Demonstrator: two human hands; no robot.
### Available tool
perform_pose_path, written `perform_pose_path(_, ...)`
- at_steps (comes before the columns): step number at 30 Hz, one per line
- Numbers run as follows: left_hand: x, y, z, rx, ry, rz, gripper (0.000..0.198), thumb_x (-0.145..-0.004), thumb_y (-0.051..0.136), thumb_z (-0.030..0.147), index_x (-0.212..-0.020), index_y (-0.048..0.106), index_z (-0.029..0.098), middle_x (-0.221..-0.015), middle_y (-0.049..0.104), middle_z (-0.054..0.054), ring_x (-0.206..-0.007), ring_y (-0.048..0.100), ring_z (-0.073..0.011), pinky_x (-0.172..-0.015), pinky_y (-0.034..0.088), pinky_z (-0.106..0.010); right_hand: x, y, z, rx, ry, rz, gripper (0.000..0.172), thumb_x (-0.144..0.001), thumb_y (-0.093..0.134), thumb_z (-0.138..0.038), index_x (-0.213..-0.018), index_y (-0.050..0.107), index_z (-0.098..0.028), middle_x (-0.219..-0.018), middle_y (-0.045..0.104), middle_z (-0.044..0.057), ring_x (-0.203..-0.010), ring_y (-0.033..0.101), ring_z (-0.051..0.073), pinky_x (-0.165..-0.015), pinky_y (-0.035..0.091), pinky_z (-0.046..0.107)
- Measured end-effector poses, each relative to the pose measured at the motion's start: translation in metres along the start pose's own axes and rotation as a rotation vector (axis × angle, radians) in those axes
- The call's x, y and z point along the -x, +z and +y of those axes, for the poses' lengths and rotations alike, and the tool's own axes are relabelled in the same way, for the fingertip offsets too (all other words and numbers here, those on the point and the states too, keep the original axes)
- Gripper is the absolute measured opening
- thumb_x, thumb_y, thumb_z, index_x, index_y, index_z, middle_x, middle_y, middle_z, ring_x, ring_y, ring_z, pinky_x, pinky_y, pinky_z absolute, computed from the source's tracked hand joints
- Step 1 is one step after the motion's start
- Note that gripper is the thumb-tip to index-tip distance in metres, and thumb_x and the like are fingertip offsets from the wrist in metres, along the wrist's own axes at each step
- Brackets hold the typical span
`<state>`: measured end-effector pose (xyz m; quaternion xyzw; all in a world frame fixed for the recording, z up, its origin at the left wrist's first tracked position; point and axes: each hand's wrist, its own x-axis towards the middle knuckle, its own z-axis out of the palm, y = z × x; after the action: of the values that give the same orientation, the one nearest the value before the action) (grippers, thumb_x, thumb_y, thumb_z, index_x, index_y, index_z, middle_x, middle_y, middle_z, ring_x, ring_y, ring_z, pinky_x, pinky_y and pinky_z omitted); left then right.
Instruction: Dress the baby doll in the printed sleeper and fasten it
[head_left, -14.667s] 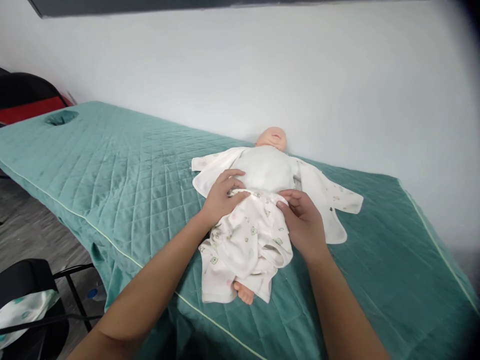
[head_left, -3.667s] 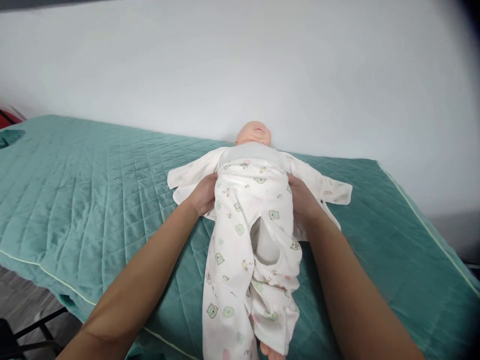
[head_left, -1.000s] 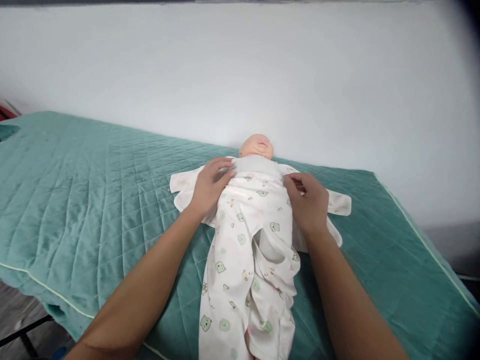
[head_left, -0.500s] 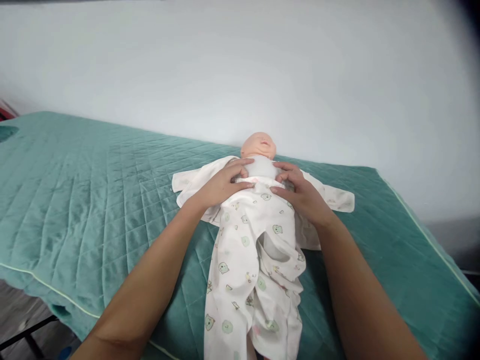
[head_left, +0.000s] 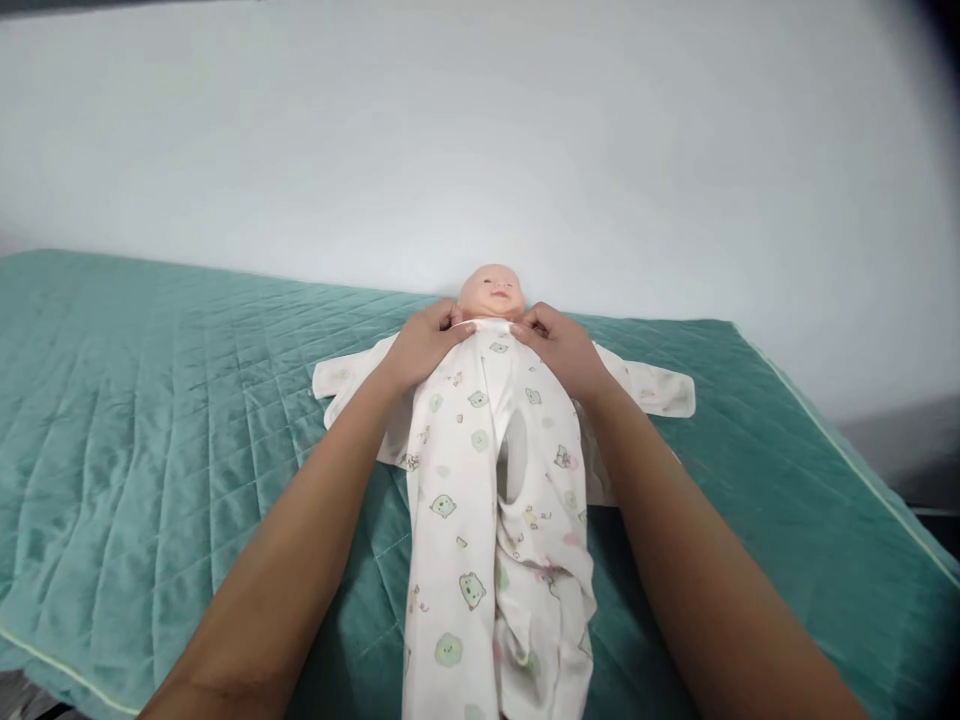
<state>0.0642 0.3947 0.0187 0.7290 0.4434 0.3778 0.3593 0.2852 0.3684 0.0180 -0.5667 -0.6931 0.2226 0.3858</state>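
Note:
A baby doll [head_left: 491, 292] lies on its back on a green quilted massage table [head_left: 150, 400], head toward the wall. White printed trousers [head_left: 480, 500] cover it from the neck down to the table's near edge. An open white top [head_left: 660, 388] spreads out beneath it on both sides. My left hand [head_left: 424, 345] is closed on the trousers' waistband just left of the doll's chin. On the right side of the chin, my right hand [head_left: 559, 345] pinches the same waistband.
A plain white wall [head_left: 525, 150] runs right behind the table. The table's pale piped edge [head_left: 847, 440] slopes down at the right, with dark floor beyond it. Green quilting stretches far to the left.
Both hands have drawn the trousers' waistband up from the doll's chest to its neck. The grey chest is now covered. The camera has shifted slightly.

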Motion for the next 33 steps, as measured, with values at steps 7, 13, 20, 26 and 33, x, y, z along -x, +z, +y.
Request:
perform_pose_path(7,-0.016,0.005,0.000,-0.080,-0.062,0.076,0.022,-0.088,0.061,0.031,-0.075,0.047,0.021,-0.063,0.045,0.005,-0.065,0.042,-0.0129,-0.065,0.031,-0.027,-0.015,0.005,0.008,0.013,0.071,0.070,0.022,-0.088,0.057,-0.033,-0.072,0.045,-0.023,-0.071,0.051,-0.002,-0.069,0.045,0.017,-0.067,0.033,0.031)
perform_pose_path(13,-0.017,0.011,-0.003,-0.098,-0.069,0.135,0.025,-0.086,0.063,0.028,-0.072,0.045,0.020,-0.066,0.047,0.005,-0.066,0.043,-0.0130,-0.066,0.032,-0.028,-0.011,0.008,0.008,-0.049,0.080,0.072,0.023,-0.088,0.059,-0.038,-0.074,0.050,-0.023,-0.074,0.056,-0.002,-0.071,0.048,0.017,-0.070,0.036,0.032)
perform_pose_path(20,-0.004,0.013,-0.009,-0.282,0.027,0.169,0.020,-0.092,0.056,0.034,-0.079,0.048,0.022,-0.081,0.059,-0.002,-0.084,0.052,-0.0200,-0.072,0.036,-0.031,0.001,-0.016,0.011,0.071,-0.062,-0.094,0.037,-0.090,0.055,-0.050,-0.067,0.051,-0.021,-0.095,0.063,0.006,-0.097,0.055,0.023,-0.090,0.041,0.036)
perform_pose_path(26,-0.007,0.011,-0.016,-0.330,0.032,0.132,0.020,-0.094,0.052,0.036,-0.081,0.045,0.023,-0.080,0.059,-0.001,-0.078,0.051,-0.0191,-0.070,0.034,-0.030,0.001,-0.024,0.014,0.099,0.040,-0.151,0.029,-0.090,0.056,-0.047,-0.075,0.056,-0.022,-0.090,0.068,0.002,-0.087,0.058,0.022,-0.079,0.042,0.033)
perform_pose_path(33,-0.022,0.010,-0.021,-0.244,-0.075,0.201,0.020,-0.088,0.057,0.029,-0.075,0.042,0.023,-0.065,0.049,0.003,-0.065,0.044,-0.0155,-0.066,0.032,-0.029,-0.011,0.000,0.026,0.203,0.109,0.151,0.025,-0.087,0.056,-0.038,-0.069,0.049,-0.023,-0.070,0.060,0.001,-0.068,0.050,0.019,-0.067,0.035,0.033)
